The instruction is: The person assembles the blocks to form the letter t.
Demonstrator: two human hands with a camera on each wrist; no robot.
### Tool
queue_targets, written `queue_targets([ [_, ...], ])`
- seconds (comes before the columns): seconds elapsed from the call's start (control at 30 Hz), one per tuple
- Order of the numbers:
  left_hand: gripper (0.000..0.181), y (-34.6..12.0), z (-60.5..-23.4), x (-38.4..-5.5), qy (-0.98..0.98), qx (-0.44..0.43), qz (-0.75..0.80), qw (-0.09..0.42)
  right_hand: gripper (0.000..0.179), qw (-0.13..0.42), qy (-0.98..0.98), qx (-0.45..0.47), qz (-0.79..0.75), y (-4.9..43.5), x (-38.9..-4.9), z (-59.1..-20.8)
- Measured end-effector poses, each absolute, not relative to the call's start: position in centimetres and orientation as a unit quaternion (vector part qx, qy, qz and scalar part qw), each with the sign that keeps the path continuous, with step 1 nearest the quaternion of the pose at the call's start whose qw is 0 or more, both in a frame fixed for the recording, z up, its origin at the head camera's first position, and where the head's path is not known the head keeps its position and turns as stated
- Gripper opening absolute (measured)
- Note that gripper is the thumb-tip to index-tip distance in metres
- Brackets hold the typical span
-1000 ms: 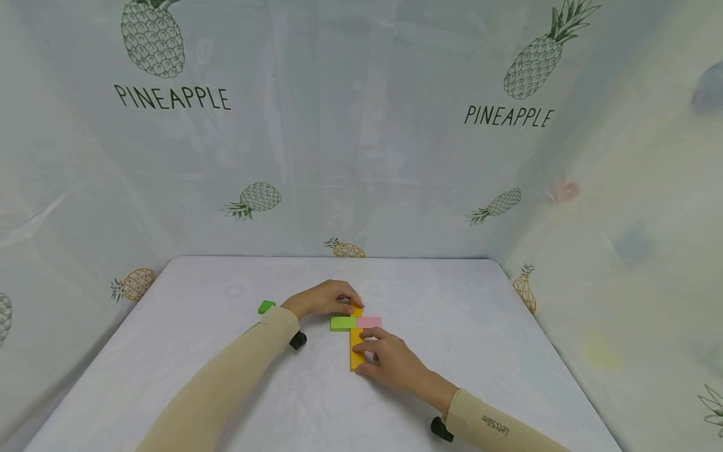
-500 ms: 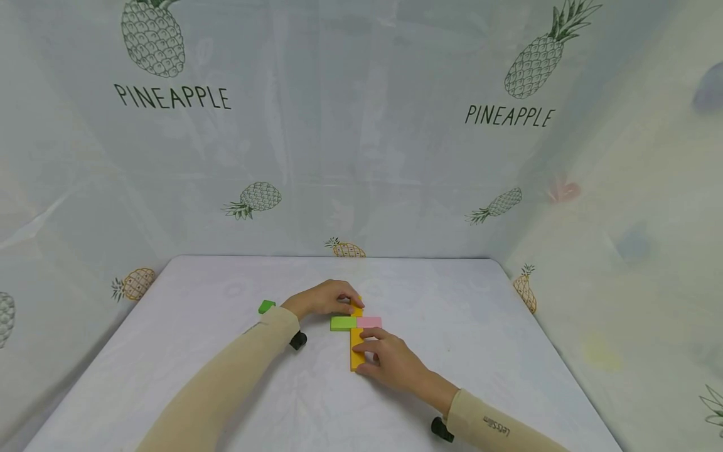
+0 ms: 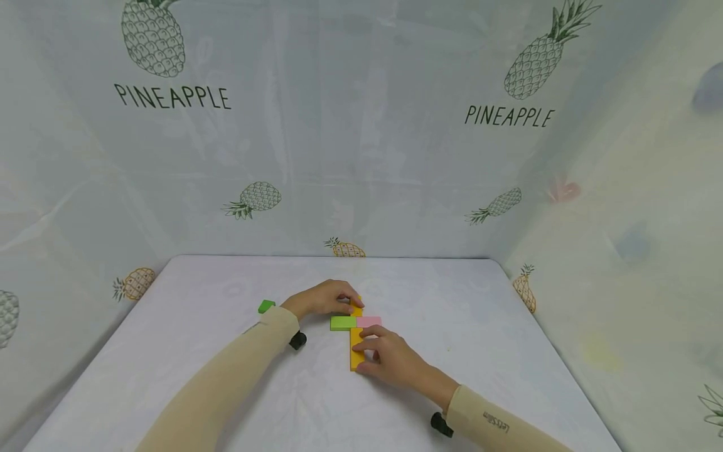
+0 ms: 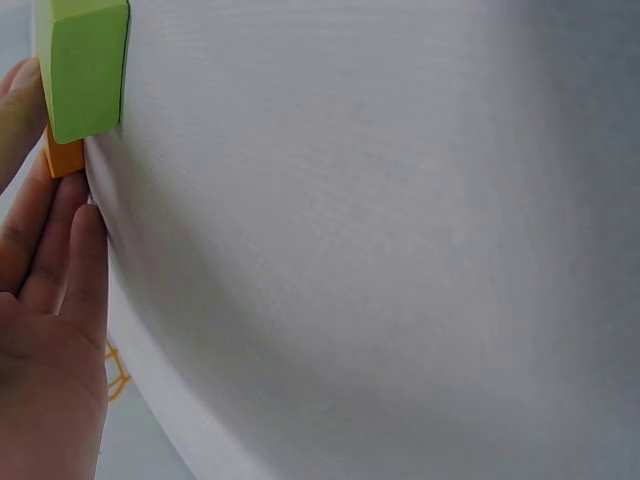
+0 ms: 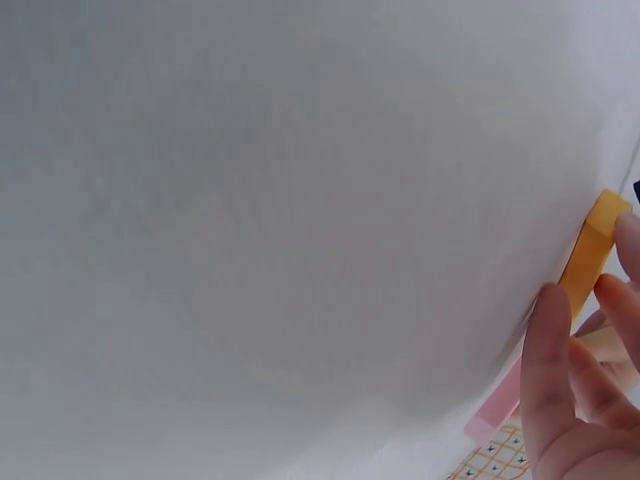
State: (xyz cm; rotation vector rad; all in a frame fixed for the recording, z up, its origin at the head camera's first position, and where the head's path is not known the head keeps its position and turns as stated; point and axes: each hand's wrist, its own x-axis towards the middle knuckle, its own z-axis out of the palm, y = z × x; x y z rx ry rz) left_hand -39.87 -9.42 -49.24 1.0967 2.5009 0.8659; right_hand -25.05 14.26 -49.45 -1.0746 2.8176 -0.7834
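On the white table, blocks lie in a cross shape. A light green block and a pink block form the crossbar, end to end. Yellow shows beyond it as a far yellow block and on the near side as a near yellow block; whether these are one piece, I cannot tell. My left hand holds the far yellow part between thumb and fingers, close to the green block. With thumb and fingertips, my right hand holds the near yellow block from its right side.
A darker green block lies left of the cross, beside the left sleeve and partly hidden by it. A black camera sits under the left wrist, another black camera under the right. Pineapple-printed cloth hangs behind the table.
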Motion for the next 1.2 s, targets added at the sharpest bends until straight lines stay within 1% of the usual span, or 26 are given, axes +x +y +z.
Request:
queue_targets([
  [0.27, 0.023, -9.46, -49.19, -39.88, 0.859, 0.384, 0.308, 0.138, 0.029, 0.046, 0.9, -0.347, -0.262, 14.78, -25.56, -49.33],
  [0.67, 0.023, -9.49, -49.32, -40.11, 0.861, 0.385, 0.303, 0.136, 0.028, 0.024, 0.894, -0.36, -0.267, 15.0, -25.59, -49.73],
  [1.0, 0.023, -9.48, -49.15, -39.96, 0.855, 0.385, 0.317, 0.143, 0.03, 0.04, 0.899, -0.346, -0.266, 14.9, -25.75, -49.64],
  [1.2, 0.024, -9.49, -49.26, -39.95, 0.855, 0.389, 0.313, 0.139, 0.03, 0.038, 0.9, -0.349, -0.259, 14.94, -25.85, -49.8],
])
